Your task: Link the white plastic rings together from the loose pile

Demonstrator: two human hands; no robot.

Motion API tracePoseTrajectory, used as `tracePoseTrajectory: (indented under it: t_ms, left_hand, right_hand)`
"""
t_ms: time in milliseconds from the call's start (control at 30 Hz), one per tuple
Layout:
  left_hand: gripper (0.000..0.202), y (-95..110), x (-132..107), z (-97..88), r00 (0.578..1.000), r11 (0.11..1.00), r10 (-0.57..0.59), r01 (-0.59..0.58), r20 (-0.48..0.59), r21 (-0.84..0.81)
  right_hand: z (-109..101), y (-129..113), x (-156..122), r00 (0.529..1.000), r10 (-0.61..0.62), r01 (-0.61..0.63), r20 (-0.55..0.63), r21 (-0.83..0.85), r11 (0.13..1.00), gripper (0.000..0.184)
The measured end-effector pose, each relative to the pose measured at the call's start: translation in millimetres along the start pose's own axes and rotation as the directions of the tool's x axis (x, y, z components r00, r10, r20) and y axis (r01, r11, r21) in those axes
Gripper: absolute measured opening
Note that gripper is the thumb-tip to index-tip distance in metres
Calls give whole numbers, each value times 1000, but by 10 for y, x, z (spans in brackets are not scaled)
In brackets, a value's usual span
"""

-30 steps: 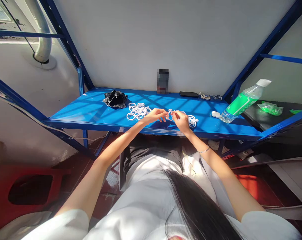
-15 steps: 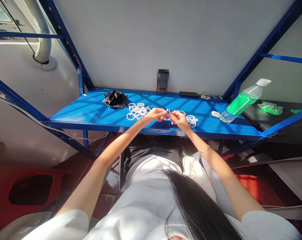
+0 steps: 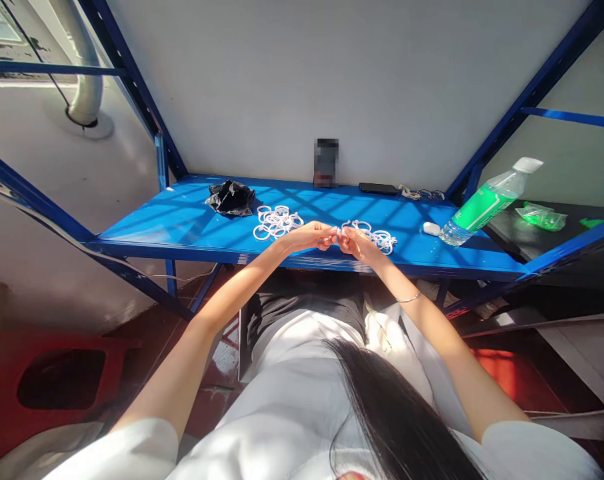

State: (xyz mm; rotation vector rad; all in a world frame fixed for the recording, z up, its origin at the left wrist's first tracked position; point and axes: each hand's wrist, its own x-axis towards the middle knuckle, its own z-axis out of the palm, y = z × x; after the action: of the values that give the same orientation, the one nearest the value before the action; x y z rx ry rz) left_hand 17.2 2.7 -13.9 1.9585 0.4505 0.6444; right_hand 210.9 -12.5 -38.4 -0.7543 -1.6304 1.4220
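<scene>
Your L hand (image 3: 309, 235) & R hand (image 3: 358, 244) both pinch one small white ring (image 3: 339, 231) betw. fingertips, over shelf (image 3: 182, 220) front edge, w/ ring pile (image 3: 379, 238) just behind R hand.

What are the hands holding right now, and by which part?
A small white piece, pinched between the fingertips of the left hand and the right hand; exact grip point too small to tell.
</scene>
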Motion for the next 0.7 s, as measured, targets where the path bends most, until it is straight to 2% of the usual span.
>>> tracePoseTrajectory:
  t_ms: [100, 267, 433, 700]
  left_hand:
    - [52, 23, -5, 4, 1000, 1000, 4, -4, 17, -7]
    - [47, 53, -12, 9, 999, 993, -42, 45, 27, -111]
    - [45, 100, -27, 13, 996, 982, -76, 83, 49, -169]
    - [46, 52, -19, 5, 995, 985, -91, 94, 27, -147]
  right_hand:
    - [5, -13, -2, 999, -19, 20, 47, -30, 999, 56]
    - [10, -17, 1, 996, -23, 31, 90, -86, 996, 58]
    - [1, -11, 2, 996, 13, -9, 91, -44, 999, 58]
    - [-24, -18, -5, 994, 40, -43, 97, 30, 999, 51]
